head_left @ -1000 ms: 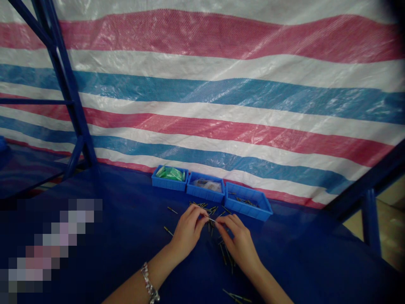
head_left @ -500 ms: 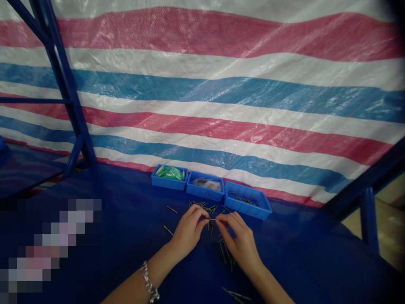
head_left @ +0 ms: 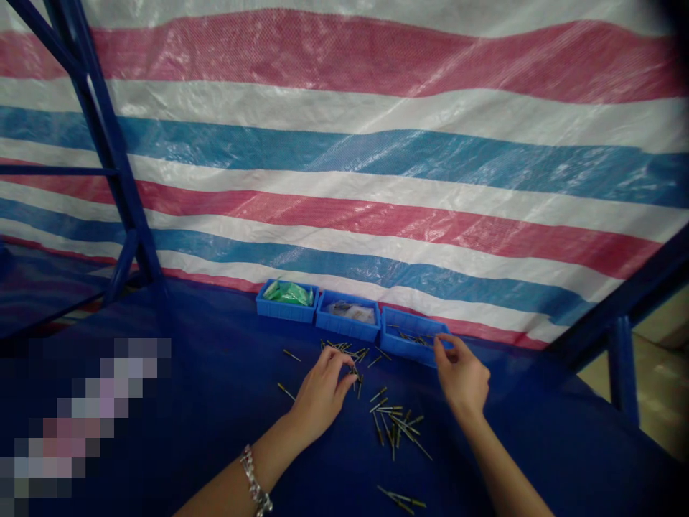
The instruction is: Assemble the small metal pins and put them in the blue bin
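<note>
My right hand [head_left: 460, 377] is at the near right corner of a blue plastic bin [head_left: 395, 348], its fingers curled over the rim with a gap between them. That bin holds several slim metal rivets [head_left: 414, 339]. My left hand [head_left: 321, 395] rests on the blue table cover [head_left: 226, 424], its fingertips bunched beside a small cluster of rivets [head_left: 339, 347]. Whether those fingers hold a rivet is hidden. A looser heap of rivets [head_left: 392, 427] lies between my hands and nearer me, with a few strays around it. A beaded bracelet [head_left: 252, 481] circles my left wrist.
Two more blue bins stand to the left of the first: one with green packets [head_left: 285, 310], one with a clear bag [head_left: 347, 327]. A striped tarpaulin [head_left: 344, 215] hangs behind the table. Blue steel frame posts [head_left: 115, 194] rise at the left. A pixelated patch covers the lower left.
My right hand has let go of the shared thin rivet and moved right to the bin's corner. My hands are now apart, and the heap of rivets below them has come into view.
</note>
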{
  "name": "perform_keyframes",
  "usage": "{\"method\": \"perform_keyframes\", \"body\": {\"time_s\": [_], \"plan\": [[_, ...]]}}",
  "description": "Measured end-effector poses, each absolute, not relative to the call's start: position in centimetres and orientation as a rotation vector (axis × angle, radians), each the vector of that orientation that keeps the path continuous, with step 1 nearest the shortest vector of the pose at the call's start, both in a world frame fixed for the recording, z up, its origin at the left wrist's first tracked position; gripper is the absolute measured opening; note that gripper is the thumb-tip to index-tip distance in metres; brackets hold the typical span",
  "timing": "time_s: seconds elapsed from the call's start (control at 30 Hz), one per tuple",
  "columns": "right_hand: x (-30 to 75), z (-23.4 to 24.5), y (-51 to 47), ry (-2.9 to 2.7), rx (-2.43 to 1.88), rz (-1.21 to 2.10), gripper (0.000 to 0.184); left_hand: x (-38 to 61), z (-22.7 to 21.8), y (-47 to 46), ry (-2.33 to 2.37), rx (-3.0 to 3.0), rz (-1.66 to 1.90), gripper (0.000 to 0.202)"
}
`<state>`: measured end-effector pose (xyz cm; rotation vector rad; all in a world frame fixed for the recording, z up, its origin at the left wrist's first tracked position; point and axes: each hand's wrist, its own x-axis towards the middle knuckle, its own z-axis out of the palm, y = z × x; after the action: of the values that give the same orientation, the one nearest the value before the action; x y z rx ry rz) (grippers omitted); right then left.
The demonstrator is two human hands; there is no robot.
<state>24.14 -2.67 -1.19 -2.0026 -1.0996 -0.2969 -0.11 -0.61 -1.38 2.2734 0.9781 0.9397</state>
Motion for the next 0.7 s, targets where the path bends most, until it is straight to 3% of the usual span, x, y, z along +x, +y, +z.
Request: {"method": "perform_keyframes", "body": {"time_s": [0.7], "plan": [[24.8,-2.2,-2.7,-1.172,-2.013,-0.174,0.034,-0.2,-1.2,-0.8,0.980,2.307,0.912,0.013]]}}
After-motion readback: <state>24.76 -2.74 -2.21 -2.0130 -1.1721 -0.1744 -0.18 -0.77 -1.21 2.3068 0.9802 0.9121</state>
